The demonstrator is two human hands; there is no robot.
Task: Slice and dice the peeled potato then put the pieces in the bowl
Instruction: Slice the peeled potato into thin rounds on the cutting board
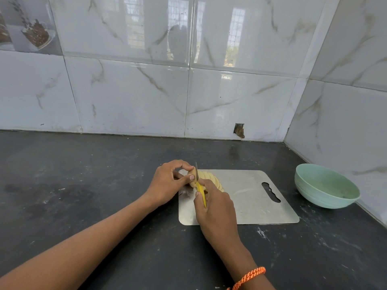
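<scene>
A: Dark counter point(88, 185), marble-look tiled wall point(129, 95) behind. Steel cutting board point(251, 197) lying toward counter's right half, handle slot at board's right edge.

B: Potato point(206, 179) position?

A: Near board's far left corner, already cut into a fanned row of slices. Uncut end pinched by left hand point(167, 183), thumb and fingertips curled round it.

B: Right hand point(215, 208)?

A: Wrapped round yellow handle of knife point(199, 183); blade upright, edge down into potato just beside left thumb. Orange cord point(249, 276) on right wrist.

B: Bowl point(326, 186)?

A: Pale green, off board, by counter's right edge near wall corner. Contents: cannot tell.
</scene>
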